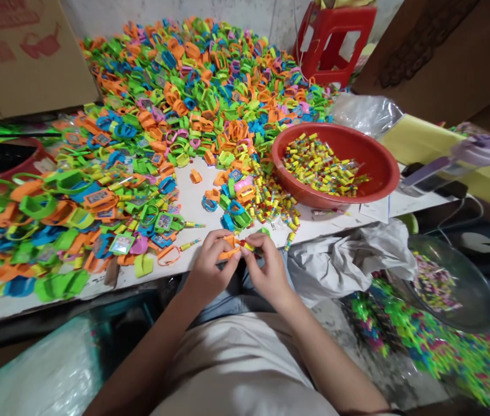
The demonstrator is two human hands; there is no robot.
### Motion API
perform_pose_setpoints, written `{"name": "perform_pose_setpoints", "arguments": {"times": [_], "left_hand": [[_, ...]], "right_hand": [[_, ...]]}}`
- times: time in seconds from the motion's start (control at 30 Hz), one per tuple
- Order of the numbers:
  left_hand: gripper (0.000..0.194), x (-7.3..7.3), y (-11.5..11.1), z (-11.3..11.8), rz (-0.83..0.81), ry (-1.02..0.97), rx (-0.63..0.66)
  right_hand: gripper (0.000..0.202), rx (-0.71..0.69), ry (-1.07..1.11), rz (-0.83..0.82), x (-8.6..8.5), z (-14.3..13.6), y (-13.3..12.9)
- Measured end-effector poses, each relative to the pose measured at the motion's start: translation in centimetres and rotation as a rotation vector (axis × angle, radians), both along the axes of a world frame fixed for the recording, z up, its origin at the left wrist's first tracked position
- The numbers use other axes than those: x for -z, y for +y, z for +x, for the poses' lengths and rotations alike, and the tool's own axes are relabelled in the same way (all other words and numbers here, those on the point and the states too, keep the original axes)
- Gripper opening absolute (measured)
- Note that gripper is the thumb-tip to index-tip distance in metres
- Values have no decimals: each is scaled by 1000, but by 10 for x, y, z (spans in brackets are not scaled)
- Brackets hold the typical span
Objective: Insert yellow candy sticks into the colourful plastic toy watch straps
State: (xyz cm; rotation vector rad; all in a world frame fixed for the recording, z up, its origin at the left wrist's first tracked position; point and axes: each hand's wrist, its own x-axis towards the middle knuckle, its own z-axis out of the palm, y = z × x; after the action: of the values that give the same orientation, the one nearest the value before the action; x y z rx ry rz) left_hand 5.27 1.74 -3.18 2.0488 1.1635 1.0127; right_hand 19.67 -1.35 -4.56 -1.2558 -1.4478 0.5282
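Observation:
An orange plastic toy watch (229,247) is pinched in my left hand (211,267), just past the front edge of the white table (190,199). My right hand (267,268) holds a small yellow and red candy tube (247,246) against the watch's right end, and the fingertips of both hands nearly meet. Something green shows behind my right fingers. Beyond my hands lie loose yellow candy tubes (273,199) and a few blue and green toy watches (235,214). Left of my hands is a spread of toy watches (97,216), some with candy tubes attached.
A large heap of colourful toy watches (210,81) fills the table's back. A red basin (336,196) of candy tubes stands right. Cardboard boxes (28,58) flank the table, with a red stool (336,40) behind. Crumpled white plastic (349,260) hangs at the right front.

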Motion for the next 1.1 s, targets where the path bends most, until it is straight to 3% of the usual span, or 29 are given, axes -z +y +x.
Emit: {"name": "perform_pose_setpoints", "arguments": {"times": [0.2, 0.33, 0.47, 0.6, 0.8, 0.9, 1.0, 1.1], "left_hand": [[13, -1, 0, 0, -15, -2, -6], [13, 0, 1, 1, -60, -16, 38], [17, 7, 2, 1, -239, -49, 48], [20, 12, 6, -5, -396, -61, 91], [24, 6, 14, -28, -600, -185, 218], [24, 8, 11, -37, -659, -224, 219], [23, 5, 9, -45, -612, -150, 136], [17, -12, 15, -65, -453, -133, -45]], "right_hand": [[3, -39, -103, -63, 1, 2, -3], [6, -70, -353, -114, -1, 6, -5], [9, -61, -713, -198, -5, 10, -4], [9, -185, -887, -225, -8, 12, -1], [7, -225, -862, -160, -6, 1, -2], [7, -231, -824, -138, -5, -7, 1], [7, -272, -709, -63, -7, -7, 9], [33, -200, -613, 32, -10, 13, 19]]}}
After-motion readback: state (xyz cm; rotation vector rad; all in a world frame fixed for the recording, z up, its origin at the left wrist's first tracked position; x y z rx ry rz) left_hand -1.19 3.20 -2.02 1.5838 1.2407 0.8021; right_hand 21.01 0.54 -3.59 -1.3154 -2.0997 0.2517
